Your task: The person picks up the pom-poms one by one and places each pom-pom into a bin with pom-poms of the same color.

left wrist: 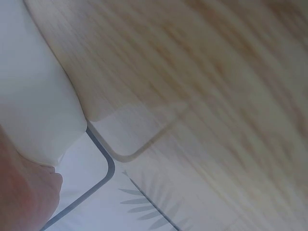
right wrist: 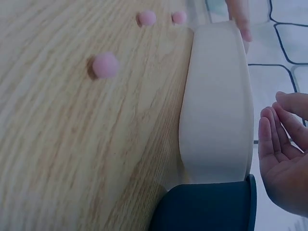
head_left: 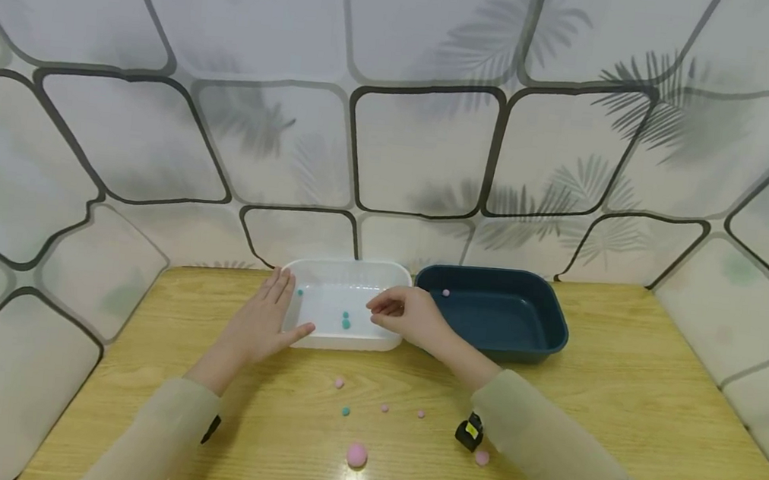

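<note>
Patterned wall panels with leaf shadows close in behind a pale wood-grain counter (head_left: 619, 382). Between the two hands stands a white tray (head_left: 354, 272), a shallow rounded plastic tub with three small teal balls (head_left: 345, 320) lying in it. The left hand (head_left: 267, 321) lies flat against the tray's near left corner, fingers straight and thumb along the front wall, which looks like steadying it. The right hand (head_left: 405, 314) hovers over the tray's right end with fingers loosely curled toward the thumb; whether it pinches anything I cannot tell, though the wrist view shows a relaxed, bare palm (right wrist: 284, 159). Just right of that hand, touching the white tray, sits a dark blue tray (head_left: 519, 343) of the same shape, one pink ball (head_left: 445, 293) inside. Nearer than both hands, soft fuzzy pink balls (head_left: 356, 455) and one teal ball (head_left: 345, 411) are scattered on the counter.
</note>
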A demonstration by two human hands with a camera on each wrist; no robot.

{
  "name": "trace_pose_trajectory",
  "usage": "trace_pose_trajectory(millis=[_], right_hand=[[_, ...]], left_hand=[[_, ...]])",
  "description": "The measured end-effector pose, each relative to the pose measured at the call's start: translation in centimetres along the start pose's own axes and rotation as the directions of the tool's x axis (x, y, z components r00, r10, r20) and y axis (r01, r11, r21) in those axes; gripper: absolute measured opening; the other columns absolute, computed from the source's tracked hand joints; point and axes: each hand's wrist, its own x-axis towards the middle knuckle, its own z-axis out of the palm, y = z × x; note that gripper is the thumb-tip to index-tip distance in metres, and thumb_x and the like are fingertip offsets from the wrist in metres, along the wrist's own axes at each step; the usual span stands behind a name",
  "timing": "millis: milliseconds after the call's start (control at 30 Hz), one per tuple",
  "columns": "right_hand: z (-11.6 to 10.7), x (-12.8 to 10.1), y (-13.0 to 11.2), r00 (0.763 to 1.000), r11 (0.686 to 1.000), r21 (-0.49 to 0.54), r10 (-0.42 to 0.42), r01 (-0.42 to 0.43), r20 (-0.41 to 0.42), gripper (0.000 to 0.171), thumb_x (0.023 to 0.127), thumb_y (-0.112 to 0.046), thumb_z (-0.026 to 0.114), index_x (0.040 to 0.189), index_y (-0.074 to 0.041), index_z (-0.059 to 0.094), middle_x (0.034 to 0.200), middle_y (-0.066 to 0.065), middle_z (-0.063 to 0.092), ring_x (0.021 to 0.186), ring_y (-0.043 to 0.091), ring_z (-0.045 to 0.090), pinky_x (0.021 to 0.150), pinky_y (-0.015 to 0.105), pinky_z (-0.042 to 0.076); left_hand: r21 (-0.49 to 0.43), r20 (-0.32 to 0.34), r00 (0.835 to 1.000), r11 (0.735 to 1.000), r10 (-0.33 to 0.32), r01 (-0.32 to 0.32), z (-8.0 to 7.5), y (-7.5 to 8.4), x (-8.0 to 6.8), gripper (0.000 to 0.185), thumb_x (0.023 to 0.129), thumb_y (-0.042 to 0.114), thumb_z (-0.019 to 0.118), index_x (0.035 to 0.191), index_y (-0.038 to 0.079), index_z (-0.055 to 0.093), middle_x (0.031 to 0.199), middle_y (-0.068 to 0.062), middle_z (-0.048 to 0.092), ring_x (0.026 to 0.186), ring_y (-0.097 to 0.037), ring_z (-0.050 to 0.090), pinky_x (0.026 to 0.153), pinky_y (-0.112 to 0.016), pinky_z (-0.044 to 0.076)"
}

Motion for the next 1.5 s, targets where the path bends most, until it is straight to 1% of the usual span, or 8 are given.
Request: trace_pose_trajectory(millis=[267, 433, 633, 900, 1033, 1167, 1267, 1500], right_hand=[[0.8, -1.3, -0.4, 0.996, 0.998, 0.001, -0.061, 0.061, 0.065, 0.018, 0.096, -0.005, 0.078, 0.112, 0.001, 0.079, 0.102, 0.011, 0.079, 0.085, 0.009, 0.07, 0.078, 0.02, 0.06], [1.3, -2.0, -0.9, 0.993, 0.998, 0.021, -0.064, 0.062, 0.094, 0.017, 0.096, -0.006, 0.078, 0.112, 0.0, 0.08, 0.102, 0.01, 0.079, 0.085, 0.005, 0.069, 0.08, 0.018, 0.06], [2.0, -3.0, -1.2, 0.988, 0.995, 0.05, -0.088, 0.082, 0.128, 0.016, 0.095, -0.001, 0.077, 0.111, 0.0, 0.08, 0.103, 0.012, 0.08, 0.086, 0.004, 0.069, 0.08, 0.018, 0.059], [3.2, -3.6, -0.9, 0.981, 0.991, 0.057, -0.124, 0.117, 0.146, 0.016, 0.094, -0.002, 0.078, 0.11, 0.001, 0.079, 0.104, 0.013, 0.079, 0.087, 0.002, 0.07, 0.08, 0.017, 0.06], [3.7, -3.8, -0.9, 0.982, 0.992, 0.07, -0.116, 0.107, 0.15, 0.016, 0.094, -0.002, 0.078, 0.11, 0.002, 0.079, 0.102, 0.012, 0.079, 0.087, 0.001, 0.069, 0.08, 0.017, 0.059], [4.4, -4.0, -0.6, 0.978, 0.991, 0.088, -0.111, 0.096, 0.179, 0.015, 0.094, -0.001, 0.077, 0.109, 0.001, 0.079, 0.103, 0.012, 0.079, 0.086, -0.002, 0.067, 0.08, 0.016, 0.059], [5.0, -4.2, -0.2, 0.97, 0.989, 0.104, -0.129, 0.109, 0.206, 0.013, 0.094, 0.0, 0.078, 0.107, 0.001, 0.08, 0.101, 0.013, 0.079, 0.085, -0.004, 0.067, 0.079, 0.016, 0.06], [6.2, -4.4, 0.6, 0.961, 0.988, 0.094, -0.142, 0.123, 0.238, 0.01, 0.092, 0.0, 0.08, 0.102, -0.002, 0.082, 0.097, 0.011, 0.08, 0.081, -0.005, 0.067, 0.075, 0.015, 0.06]], left_hand=[[0.006, -0.011, 1.0, 1.0, 0.0, 0.0, 0.0, 0.1, -0.3, 0.1, 0.105, 0.06, 0.053, 0.163, -0.014, 0.019, 0.174, -0.03, 0.014, 0.164, -0.047, 0.009, 0.134, -0.056, 0.018], [0.009, -0.011, 1.0, 1.0, -0.003, 0.003, -0.1, 0.2, -0.3, 0.1, 0.105, 0.06, 0.052, 0.163, -0.014, 0.019, 0.174, -0.03, 0.015, 0.164, -0.047, 0.01, 0.134, -0.056, 0.019], [0.015, -0.006, 1.0, 1.0, -0.01, 0.01, 0.1, 0.1, -0.1, 0.101, 0.104, 0.06, 0.054, 0.163, -0.014, 0.017, 0.174, -0.03, 0.013, 0.165, -0.046, 0.009, 0.135, -0.056, 0.018], [0.018, 0.003, 1.0, 1.0, -0.02, 0.02, 0.3, -0.1, 0.2, 0.102, 0.104, 0.06, 0.056, 0.164, -0.012, 0.015, 0.175, -0.029, 0.01, 0.165, -0.045, 0.007, 0.135, -0.055, 0.016], [0.014, -0.001, 1.0, 1.0, -0.021, 0.021, 0.2, -0.1, 0.2, 0.102, 0.104, 0.059, 0.056, 0.164, -0.013, 0.015, 0.175, -0.029, 0.011, 0.165, -0.046, 0.008, 0.135, -0.055, 0.016], [0.01, -0.006, 1.0, 1.0, -0.016, 0.016, 0.0, 0.0, 0.1, 0.101, 0.105, 0.056, 0.057, 0.163, -0.014, 0.016, 0.174, -0.03, 0.012, 0.165, -0.047, 0.009, 0.135, -0.056, 0.017], [0.015, -0.002, 1.0, 1.0, -0.015, 0.015, -0.1, 0.1, 0.1, 0.1, 0.105, 0.056, 0.056, 0.163, -0.014, 0.016, 0.174, -0.03, 0.012, 0.165, -0.047, 0.009, 0.135, -0.056, 0.017], [0.023, 0.004, 1.0, 1.0, -0.01, 0.01, -0.3, 0.2, -0.1, 0.1, 0.105, 0.058, 0.054, 0.163, -0.014, 0.016, 0.174, -0.031, 0.014, 0.165, -0.046, 0.009, 0.135, -0.055, 0.018]])
